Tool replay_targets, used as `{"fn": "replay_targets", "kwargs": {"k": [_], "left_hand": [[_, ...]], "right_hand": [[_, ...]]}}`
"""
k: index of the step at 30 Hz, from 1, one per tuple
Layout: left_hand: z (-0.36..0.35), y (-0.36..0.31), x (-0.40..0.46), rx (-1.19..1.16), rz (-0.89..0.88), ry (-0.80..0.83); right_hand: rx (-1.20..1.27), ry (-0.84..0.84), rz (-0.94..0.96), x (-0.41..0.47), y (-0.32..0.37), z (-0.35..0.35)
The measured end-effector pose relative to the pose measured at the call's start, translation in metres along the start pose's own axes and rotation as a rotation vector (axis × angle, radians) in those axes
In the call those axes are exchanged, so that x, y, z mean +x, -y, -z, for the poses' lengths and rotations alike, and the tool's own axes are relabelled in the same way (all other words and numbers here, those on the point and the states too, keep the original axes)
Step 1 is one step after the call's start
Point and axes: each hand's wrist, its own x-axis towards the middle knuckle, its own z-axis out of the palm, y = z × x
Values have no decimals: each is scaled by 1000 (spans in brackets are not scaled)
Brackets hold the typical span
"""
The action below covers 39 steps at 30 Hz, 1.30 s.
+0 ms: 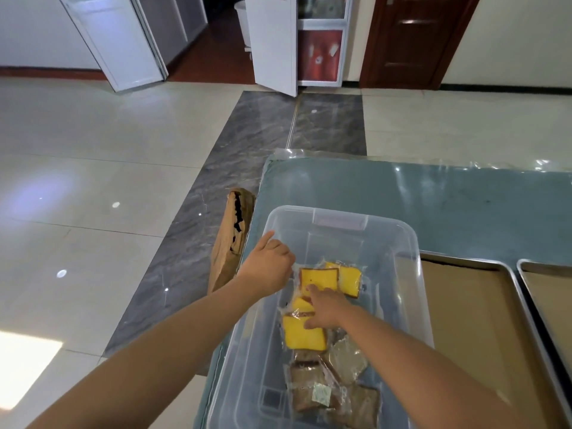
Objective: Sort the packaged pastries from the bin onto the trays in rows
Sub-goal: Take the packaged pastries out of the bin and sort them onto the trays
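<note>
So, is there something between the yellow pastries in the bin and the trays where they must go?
Only the bin's own right wall. The yellow pastries lie low inside it, and the nearest tray sits just beyond that wall, so they must be lifted over the rim.

A clear plastic rectangular bin [340, 224] stands at the left end of the blue-grey tabletop [448, 199], its long sides running from the near edge toward the far edge. Inside it lie flat pastries sealed in clear plastic wrap. Yellow cake slices with brown crusts [320, 278] lie toward the far half of the bin, overlapping one another; another yellow slice [305, 335] lies near the middle. Dark brown slices in clear wrap [312, 388] are piled at the near end, overlapping, one with a small white sachet showing. Just right of the bin sit two shallow metal trays lined with brown paper [483, 329], side by side, the second tray [551, 292] at the right edge.
</note>
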Motion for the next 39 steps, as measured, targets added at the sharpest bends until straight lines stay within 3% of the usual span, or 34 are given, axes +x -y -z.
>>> {"fn": "replay_targets", "kwargs": {"k": [6,11,16,24,34,39], "left_hand": [[4,-16,23,236,-51,212],[-14,-44,60,87,-49,306],[-46,-59,82,-125,-139,341],[-70,-83,115,-138,-237,407],[-83,-85,110,-175,-48,484],[-79,-74,92,-143,54,347]], "right_hand": [[-6,36,-172,-23,-37,49],[-48,59,-303,-40,-52,41],[100,-30,-351,-44,-50,10],[165,-121,-351,-42,-55,-14],[126,-90,-384,-47,-52,-16],[116,-115,-376,-57,-47,-11]]}}
